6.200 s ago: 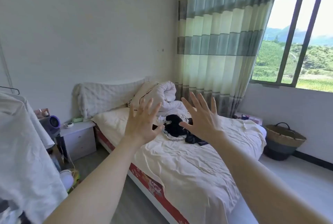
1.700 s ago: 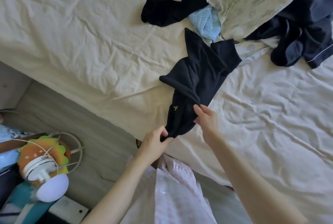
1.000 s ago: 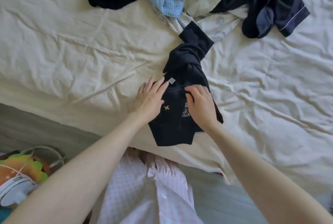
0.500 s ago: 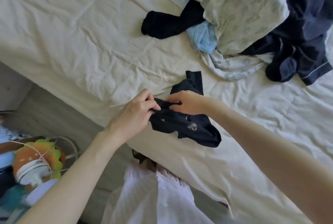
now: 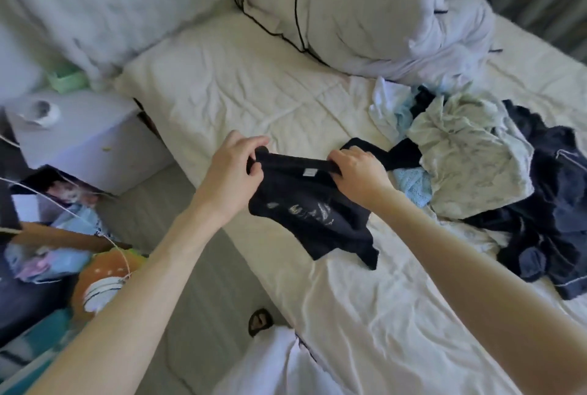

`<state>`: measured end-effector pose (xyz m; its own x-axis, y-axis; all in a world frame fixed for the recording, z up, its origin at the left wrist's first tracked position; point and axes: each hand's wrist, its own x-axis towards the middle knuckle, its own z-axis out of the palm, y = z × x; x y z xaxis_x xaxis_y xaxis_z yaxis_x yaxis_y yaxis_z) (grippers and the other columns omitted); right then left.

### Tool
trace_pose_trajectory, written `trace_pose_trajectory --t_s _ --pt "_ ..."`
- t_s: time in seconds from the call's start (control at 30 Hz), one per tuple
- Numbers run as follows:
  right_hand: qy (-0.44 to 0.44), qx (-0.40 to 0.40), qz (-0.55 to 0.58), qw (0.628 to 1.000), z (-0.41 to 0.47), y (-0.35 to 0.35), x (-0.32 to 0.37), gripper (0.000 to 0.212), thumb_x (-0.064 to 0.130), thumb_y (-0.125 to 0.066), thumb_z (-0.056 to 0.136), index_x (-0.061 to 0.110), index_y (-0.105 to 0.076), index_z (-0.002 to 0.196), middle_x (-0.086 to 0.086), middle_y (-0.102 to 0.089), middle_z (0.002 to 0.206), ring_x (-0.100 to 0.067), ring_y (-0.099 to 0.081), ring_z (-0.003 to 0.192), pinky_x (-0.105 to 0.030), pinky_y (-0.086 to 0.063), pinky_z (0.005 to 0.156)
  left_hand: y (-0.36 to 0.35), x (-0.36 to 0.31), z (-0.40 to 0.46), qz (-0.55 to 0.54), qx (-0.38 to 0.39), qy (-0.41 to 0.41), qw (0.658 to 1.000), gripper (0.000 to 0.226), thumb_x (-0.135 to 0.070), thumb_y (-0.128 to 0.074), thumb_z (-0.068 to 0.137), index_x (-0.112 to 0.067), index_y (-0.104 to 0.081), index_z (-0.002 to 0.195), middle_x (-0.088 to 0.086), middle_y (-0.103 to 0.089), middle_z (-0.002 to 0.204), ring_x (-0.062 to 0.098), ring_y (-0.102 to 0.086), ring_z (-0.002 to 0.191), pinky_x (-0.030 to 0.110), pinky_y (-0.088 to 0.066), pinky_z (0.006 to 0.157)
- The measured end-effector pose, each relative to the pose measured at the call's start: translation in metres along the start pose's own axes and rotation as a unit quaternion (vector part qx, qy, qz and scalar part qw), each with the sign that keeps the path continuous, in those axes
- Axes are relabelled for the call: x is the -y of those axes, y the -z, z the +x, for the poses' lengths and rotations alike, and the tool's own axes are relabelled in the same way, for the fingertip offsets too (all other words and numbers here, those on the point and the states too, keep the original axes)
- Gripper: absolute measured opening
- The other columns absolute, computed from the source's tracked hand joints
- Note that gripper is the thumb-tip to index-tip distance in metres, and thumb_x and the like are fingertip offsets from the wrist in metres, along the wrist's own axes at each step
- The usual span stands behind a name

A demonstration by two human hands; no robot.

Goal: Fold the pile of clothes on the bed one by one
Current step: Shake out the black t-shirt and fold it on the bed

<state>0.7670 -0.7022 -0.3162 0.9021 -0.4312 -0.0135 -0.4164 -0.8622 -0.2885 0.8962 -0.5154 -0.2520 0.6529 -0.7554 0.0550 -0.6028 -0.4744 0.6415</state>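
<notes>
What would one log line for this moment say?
step: fold first garment | left hand: grips dark garment top edge | right hand: grips same edge | pile: unfolded on bed

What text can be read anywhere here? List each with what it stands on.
No text can be read.
White tag inside the waistband of the dark garment: too small to read.
Pale print on the garment's front: blurred, unreadable.
Picture by the nightstand: no legible words.
The left hand and right hand grip the garment's top edge.
</notes>
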Motion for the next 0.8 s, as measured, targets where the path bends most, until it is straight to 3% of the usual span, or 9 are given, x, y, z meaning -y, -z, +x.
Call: trace_pose_trajectory --t_s 0.1,0.2,0.27,0.37,0.47,0.57,0.63,0.7,0.8 --pt "-0.054 0.035 0.069 0.996 0.007 0.031 0.007 0.016 0.024 -0.056 0.092 0.013 -0.063 0.101 0.000 -0.056 0.093 -0.025 -0.055 0.094 -0.032 -0.041 0.073 0.050 0.005 0.000 0.023 -0.037 -0.019 0.999 0.050 0.003 -0.055 0.089 -0.008 -0.048 0.137 0.004 -0.042 0.108 0.006 -0.045 0.090 -0.002 -0.025 0.082" --pt "-0.061 -0.007 0.123 0.991 0.017 0.065 0.020 0.012 0.026 -0.061 0.090 0.018 -0.068 0.095 0.005 -0.055 0.087 -0.017 -0.052 0.086 -0.026 -0.034 0.071 0.085 0.015 -0.003 0.066 -0.032 -0.005 0.997 0.033 -0.006 -0.055 0.092 -0.006 -0.059 0.125 0.007 -0.054 0.115 0.019 -0.054 0.102 0.008 -0.027 0.083" --pt "-0.051 -0.043 0.133 0.989 0.021 0.089 0.032 0.008 0.022 -0.061 0.088 0.022 -0.068 0.090 0.005 -0.059 0.087 -0.014 -0.051 0.083 -0.025 -0.035 0.071 0.101 0.020 -0.005 0.081 -0.046 -0.003 0.996 0.022 -0.012 -0.054 0.094 -0.006 -0.065 0.112 0.008 -0.060 0.107 0.023 -0.056 0.099 0.016 -0.030 0.078" --pt "-0.053 -0.068 0.182 0.980 0.018 0.118 0.051 0.011 0.017 -0.061 0.086 0.025 -0.064 0.079 0.007 -0.063 0.078 -0.012 -0.056 0.077 -0.024 -0.041 0.067 0.124 0.028 -0.008 0.074 -0.096 0.000 0.993 0.021 -0.019 -0.050 0.097 -0.007 -0.060 0.110 0.004 -0.062 0.100 0.016 -0.053 0.086 0.019 -0.031 0.071" --pt "-0.064 -0.030 0.302 0.951 0.009 0.136 0.071 0.013 0.020 -0.063 0.087 0.022 -0.064 0.074 0.003 -0.064 0.071 -0.008 -0.058 0.067 -0.021 -0.045 0.060 0.139 0.038 -0.013 0.031 -0.122 0.005 0.992 0.018 -0.025 -0.047 0.097 -0.012 -0.054 0.107 -0.007 -0.057 0.089 0.009 -0.050 0.076 0.015 -0.031 0.061" --pt "-0.070 0.042 0.409 0.909 -0.004 0.146 0.085 0.017 0.026 -0.067 0.086 0.017 -0.064 0.072 0.003 -0.061 0.062 -0.005 -0.059 0.055 -0.015 -0.043 0.049 0.148 0.045 -0.019 -0.023 -0.128 0.031 0.991 0.020 -0.034 -0.054 0.093 -0.018 -0.052 0.104 -0.010 -0.054 0.097 0.007 -0.048 0.092 0.015 -0.031 0.074" --pt "-0.066 0.106 0.452 0.883 -0.012 0.150 0.088 0.024 0.038 -0.071 0.078 0.015 -0.064 0.075 0.001 -0.062 0.068 -0.010 -0.061 0.064 -0.019 -0.045 0.058 0.153 0.050 -0.024 -0.044 -0.100 0.055 0.992 0.022 -0.039 -0.061 0.088 -0.022 -0.054 0.100 -0.016 -0.055 0.097 0.003 -0.049 0.095 0.019 -0.034 0.079" --pt "-0.069 0.166 0.485 0.856 -0.021 0.149 0.084 0.037 0.042 -0.072 0.070 0.010 -0.066 0.087 -0.006 -0.068 0.084 -0.020 -0.065 0.080 -0.027 -0.048 0.073 0.160 0.059 -0.031 -0.084 -0.025 0.069 0.994 0.012 -0.035 -0.065 0.086 -0.026 -0.059 0.092 -0.020 -0.063 0.089 0.000 -0.059 0.088 0.017 -0.039 0.074" --pt "-0.091 0.211 0.494 0.838 -0.042 0.138 0.076 0.027 0.020 -0.069 0.079 0.007 -0.067 0.102 -0.012 -0.071 0.101 -0.023 -0.068 0.093 -0.025 -0.053 0.077 0.165 0.072 -0.052 -0.204 0.102 0.081 0.970 0.016 -0.018 -0.065 0.088 -0.032 -0.066 0.095 -0.018 -0.072 0.091 -0.001 -0.066 0.088 0.017 -0.046 0.078"
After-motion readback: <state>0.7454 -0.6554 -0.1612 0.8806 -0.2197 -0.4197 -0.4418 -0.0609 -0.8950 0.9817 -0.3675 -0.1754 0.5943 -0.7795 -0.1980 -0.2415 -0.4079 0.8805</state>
